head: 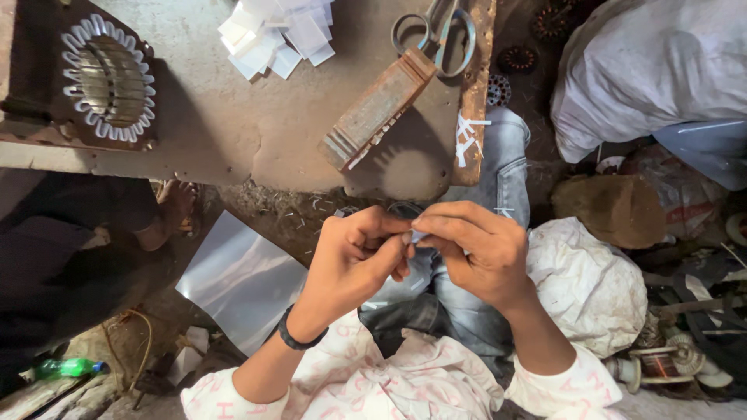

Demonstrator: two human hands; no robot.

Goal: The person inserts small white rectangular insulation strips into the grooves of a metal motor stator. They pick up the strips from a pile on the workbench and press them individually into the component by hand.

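left hand (354, 257) + right hand (471, 249) | pinching 1 small white slip (418, 236)

A worn, stained counter (233, 117) is seen above a dusty floor (257, 206) littered with scraps; white sacks (646, 70) are piled at the right in daylight.

The person wears a white shirt (366, 385) with a faint pink print, sleeves pushed up, faded blue-grey jeans (498, 171), and a black wristband (298, 339) on the left wrist.
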